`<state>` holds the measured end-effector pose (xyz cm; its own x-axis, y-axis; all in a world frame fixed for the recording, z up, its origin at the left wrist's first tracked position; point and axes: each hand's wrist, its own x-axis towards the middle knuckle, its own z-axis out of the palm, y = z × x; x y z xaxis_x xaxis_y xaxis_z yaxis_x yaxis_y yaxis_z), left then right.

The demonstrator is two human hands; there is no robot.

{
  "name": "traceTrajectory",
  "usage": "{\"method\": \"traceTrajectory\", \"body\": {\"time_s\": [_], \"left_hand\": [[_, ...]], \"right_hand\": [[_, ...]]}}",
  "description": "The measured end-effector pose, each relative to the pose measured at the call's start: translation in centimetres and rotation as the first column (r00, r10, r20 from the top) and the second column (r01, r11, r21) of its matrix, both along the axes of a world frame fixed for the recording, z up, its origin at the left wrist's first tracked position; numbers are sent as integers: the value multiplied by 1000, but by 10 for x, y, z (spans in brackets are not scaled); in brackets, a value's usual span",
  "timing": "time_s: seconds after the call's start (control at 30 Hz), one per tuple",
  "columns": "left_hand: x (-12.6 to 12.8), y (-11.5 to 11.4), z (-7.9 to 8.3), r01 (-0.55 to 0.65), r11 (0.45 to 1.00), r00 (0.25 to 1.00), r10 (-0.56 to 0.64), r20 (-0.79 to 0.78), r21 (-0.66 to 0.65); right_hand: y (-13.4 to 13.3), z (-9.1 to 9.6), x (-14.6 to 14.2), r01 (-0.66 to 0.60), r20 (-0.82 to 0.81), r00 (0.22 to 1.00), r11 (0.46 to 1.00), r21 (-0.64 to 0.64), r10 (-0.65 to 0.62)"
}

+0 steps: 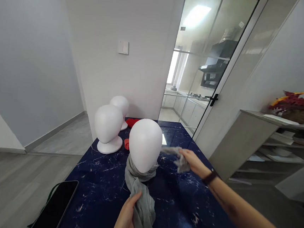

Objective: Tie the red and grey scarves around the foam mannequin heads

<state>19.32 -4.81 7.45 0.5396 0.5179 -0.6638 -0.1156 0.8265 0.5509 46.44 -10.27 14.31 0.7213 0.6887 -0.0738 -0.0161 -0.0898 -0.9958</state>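
A white foam mannequin head (145, 143) stands on the dark blue marbled table, a grey scarf (143, 212) wrapped around its neck. One end of the scarf hangs down the front toward me, and my left hand (127, 214) grips it with the thumb on top. To the right of the head, my right hand (192, 160) is closed on the scarf's other end, which stretches out from behind the neck. That end looks slightly blurred. A dark band circles my right wrist.
Two more white mannequin heads (108, 124) stand at the back left, with red cloth (132, 122) beside them. A black phone (56, 205) lies at the table's left edge. Beyond the table are a glass door (193, 68) and a shelf unit (246, 136) holding a flower basket.
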Motion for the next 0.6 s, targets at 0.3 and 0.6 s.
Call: {"method": "traceTrajectory", "body": {"time_s": [0.3, 0.6], "left_hand": [[-12, -20, 7, -82, 989, 970, 108, 217, -125], [-21, -5, 13, 10, 970, 997, -29, 72, 244]], "right_hand": [[-52, -95, -153, -168, -441, 859, 957, 237, 261], [-15, -111, -195, -100, -318, 925, 940, 327, 209]]}}
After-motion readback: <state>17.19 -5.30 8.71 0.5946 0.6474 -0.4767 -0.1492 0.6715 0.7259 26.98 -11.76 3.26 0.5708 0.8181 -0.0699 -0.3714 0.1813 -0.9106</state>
